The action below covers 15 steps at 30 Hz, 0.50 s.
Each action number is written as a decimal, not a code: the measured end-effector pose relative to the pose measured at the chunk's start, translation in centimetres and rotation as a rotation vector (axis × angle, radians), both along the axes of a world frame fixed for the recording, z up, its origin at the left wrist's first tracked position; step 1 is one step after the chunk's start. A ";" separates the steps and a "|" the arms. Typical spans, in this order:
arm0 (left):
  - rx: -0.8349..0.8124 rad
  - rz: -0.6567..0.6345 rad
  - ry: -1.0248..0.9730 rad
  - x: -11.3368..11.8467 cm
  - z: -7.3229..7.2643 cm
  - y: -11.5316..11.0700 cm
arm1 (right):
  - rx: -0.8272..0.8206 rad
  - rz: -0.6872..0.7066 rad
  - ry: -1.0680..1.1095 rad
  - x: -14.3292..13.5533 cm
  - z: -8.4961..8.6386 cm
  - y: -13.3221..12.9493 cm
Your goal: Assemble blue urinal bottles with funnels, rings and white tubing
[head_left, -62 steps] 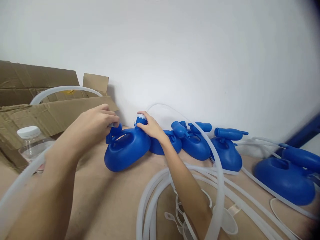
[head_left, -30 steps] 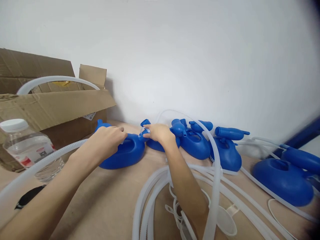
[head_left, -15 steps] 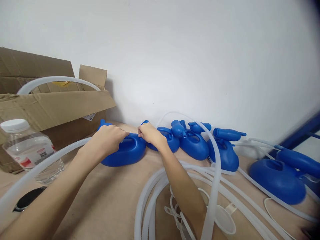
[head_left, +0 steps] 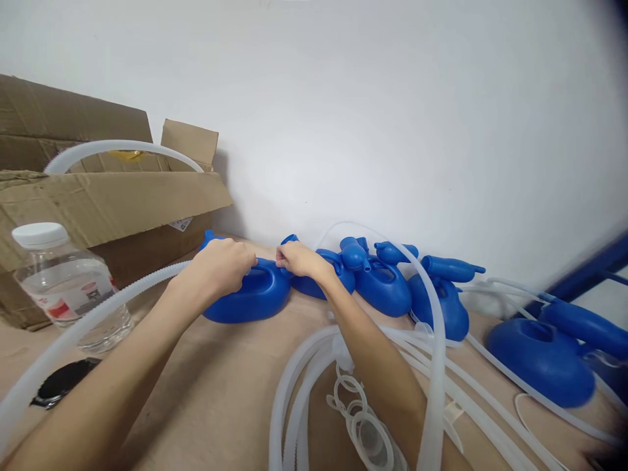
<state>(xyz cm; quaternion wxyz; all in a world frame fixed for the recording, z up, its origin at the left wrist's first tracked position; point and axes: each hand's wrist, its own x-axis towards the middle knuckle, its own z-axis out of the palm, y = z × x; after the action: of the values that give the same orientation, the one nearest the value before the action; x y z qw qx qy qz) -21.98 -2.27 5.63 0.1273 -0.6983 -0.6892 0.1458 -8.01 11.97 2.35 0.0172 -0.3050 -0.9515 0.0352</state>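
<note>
A blue plastic container with a handle opening stands on the pinkish cloth, left of centre. My left hand is closed over its top left part, beside a ribbed white hose that runs back toward the lower left. Near the container's right end, my right hand is closed in a pinch at the neck of a second blue container; what the fingertips hold is too small to name. That second container is partly hidden behind my right hand.
Cardboard box and water bottle at left, dark round object below. Several more blue containers line the wall rightward. Coiled white hoses and translucent ringed caps lie in front.
The view has shifted slightly, so most things appear a little further right. Both hands remain at nearly the same places by the containers. More of the translucent caps shows beside my right forearm.
</note>
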 end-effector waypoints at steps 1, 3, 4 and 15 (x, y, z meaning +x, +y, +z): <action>-0.003 -0.002 -0.005 -0.1 0.0 0.0 | -0.008 -0.003 0.012 0.1 -0.1 0.0; -0.005 -0.003 -0.019 -0.2 -0.1 0.1 | -0.018 -0.007 0.041 0.3 -0.2 0.0; -0.001 -0.005 -0.025 -0.2 -0.1 0.1 | -0.022 -0.007 0.057 0.4 -0.2 -0.1; 0.019 -0.027 -0.060 0.1 0.1 -0.3 | -0.220 0.168 0.131 2.5 2.0 -0.4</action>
<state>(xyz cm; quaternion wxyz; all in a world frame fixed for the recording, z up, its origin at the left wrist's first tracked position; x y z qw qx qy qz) -21.84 -2.59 5.73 0.1151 -0.7103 -0.6846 0.1166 -5.48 11.59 4.31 0.0429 -0.2215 -0.9609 0.1603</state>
